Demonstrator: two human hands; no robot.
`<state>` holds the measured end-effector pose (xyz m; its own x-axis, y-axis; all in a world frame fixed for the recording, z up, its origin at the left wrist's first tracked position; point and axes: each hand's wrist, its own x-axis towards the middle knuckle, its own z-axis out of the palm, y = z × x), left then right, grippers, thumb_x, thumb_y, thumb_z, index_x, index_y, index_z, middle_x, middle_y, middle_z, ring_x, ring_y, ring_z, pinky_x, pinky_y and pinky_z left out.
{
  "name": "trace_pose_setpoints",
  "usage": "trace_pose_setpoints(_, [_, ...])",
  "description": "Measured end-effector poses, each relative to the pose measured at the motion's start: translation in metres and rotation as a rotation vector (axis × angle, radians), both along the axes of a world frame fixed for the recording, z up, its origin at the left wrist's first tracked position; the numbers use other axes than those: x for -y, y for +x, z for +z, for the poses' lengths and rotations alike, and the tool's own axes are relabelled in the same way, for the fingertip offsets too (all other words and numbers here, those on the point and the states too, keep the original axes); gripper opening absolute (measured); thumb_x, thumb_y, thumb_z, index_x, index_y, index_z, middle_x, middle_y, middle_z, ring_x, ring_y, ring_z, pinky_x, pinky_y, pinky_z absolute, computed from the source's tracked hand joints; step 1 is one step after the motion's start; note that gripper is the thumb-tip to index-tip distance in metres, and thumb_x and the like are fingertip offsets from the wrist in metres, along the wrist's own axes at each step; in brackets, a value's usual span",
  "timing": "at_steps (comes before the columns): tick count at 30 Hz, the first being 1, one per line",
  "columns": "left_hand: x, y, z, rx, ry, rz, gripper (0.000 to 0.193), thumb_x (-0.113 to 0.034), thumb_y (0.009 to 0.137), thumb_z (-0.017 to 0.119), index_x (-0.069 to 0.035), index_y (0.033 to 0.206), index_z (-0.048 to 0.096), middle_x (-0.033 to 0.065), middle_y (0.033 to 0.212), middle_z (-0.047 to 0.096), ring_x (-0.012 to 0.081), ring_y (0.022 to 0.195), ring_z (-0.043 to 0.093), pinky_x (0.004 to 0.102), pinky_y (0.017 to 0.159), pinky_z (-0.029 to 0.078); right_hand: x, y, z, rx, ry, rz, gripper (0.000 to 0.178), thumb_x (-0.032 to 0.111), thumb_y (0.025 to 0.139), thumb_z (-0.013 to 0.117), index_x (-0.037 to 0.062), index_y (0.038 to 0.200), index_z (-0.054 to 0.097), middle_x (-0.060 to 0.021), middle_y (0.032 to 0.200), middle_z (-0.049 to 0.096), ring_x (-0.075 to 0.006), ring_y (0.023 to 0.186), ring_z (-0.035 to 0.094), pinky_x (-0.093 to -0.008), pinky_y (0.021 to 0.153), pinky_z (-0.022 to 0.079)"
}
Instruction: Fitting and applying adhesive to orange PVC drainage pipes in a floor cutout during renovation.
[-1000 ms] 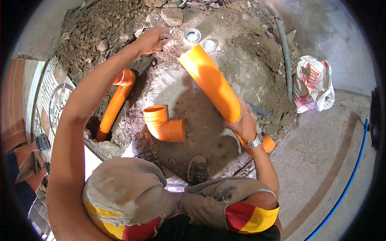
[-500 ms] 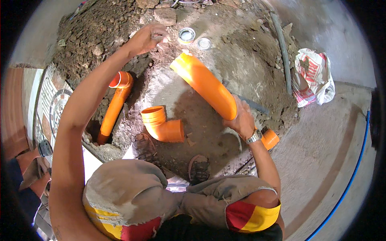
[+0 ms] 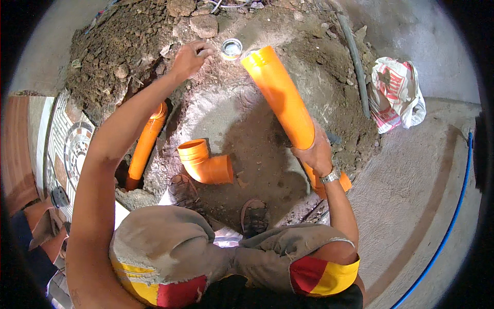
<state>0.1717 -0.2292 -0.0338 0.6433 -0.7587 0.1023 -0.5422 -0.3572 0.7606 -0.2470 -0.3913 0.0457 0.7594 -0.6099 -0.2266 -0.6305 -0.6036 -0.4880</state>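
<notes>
My right hand (image 3: pixel 316 152), with a watch on its wrist, is closed round the lower end of an orange plastic pipe (image 3: pixel 282 95). The pipe slants up and leftward over the ground. Its far end, where a narrow band shows, comes close to a small open can (image 3: pixel 231 49). Left of that can, my left hand (image 3: pixel 190 59) hovers with curled fingers pressed together; what they hold, if anything, is too small to name. An orange elbow fitting (image 3: pixel 206 161) lies on the dirt between my arms, touched by neither hand.
Another orange pipe (image 3: pixel 145 149) stands in a trench beside my left arm. More orange pipe (image 3: pixel 343 182) lies under my right wrist. A grey pipe (image 3: pixel 354 62) and a white bag (image 3: pixel 397 95) rest at right, near a blue hose (image 3: pixel 446 242). Another person's arm (image 3: pixel 37 216) shows at left.
The orange pipe in my right hand has swung rightward and more upright, its far end now over the can's lid. My left hand has shifted slightly, staying left of the can.
</notes>
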Motion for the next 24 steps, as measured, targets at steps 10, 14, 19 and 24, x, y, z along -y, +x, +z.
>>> trace_pose_setpoints(10, [0.057, -0.021, -0.08, -0.483, -0.035, 0.577, 0.024, -0.028, 0.088, 0.077, -0.011, 0.106, 0.08, 0.0047, 0.096, 0.077, 0.0158, 0.089, 0.069, 0.0339, 0.084, 0.054, 0.025, -0.026, -0.009, 0.152, -0.105, 0.051, 0.092, 0.023, 0.061, 0.082, 0.0028, 0.144, 0.048, -0.0205, 0.137, 0.059, -0.0375, 0.129, 0.055, -0.0441, 0.109, 0.044])
trace_pose_setpoints(14, [0.054, -0.021, -0.098, -0.438, 0.01, 0.63, 0.027, -0.034, 0.082, 0.079, -0.015, 0.101, 0.081, 0.0113, 0.089, 0.076, 0.0221, 0.083, 0.072, 0.0374, 0.079, 0.056, 0.018, -0.016, -0.002, 0.069, -0.029, 0.028, 0.09, 0.025, 0.065, 0.082, 0.0027, 0.144, 0.045, -0.0228, 0.134, 0.059, -0.0421, 0.125, 0.054, -0.0468, 0.107, 0.045])
trace_pose_setpoints(19, [0.055, -0.028, -0.081, -0.443, 0.105, 0.532, 0.051, -0.042, 0.079, 0.085, -0.013, 0.119, 0.073, 0.0113, 0.105, 0.076, 0.0232, 0.096, 0.072, 0.0368, 0.087, 0.055, 0.015, -0.031, -0.018, 0.103, -0.146, 0.081, 0.09, 0.026, 0.067, 0.082, 0.0008, 0.145, 0.045, -0.0243, 0.135, 0.059, -0.0428, 0.124, 0.055, -0.0469, 0.108, 0.044])
trace_pose_setpoints(24, [0.031, -0.026, -0.063, -0.28, 0.223, 0.642, 0.078, -0.048, 0.084, 0.08, -0.002, 0.141, 0.053, 0.0195, 0.121, 0.069, 0.0272, 0.111, 0.066, 0.0385, 0.095, 0.052, 0.018, -0.032, -0.032, 0.086, -0.137, 0.094, 0.091, 0.026, 0.062, 0.086, 0.0039, 0.143, 0.049, -0.0216, 0.134, 0.06, -0.039, 0.126, 0.056, -0.044, 0.106, 0.046])
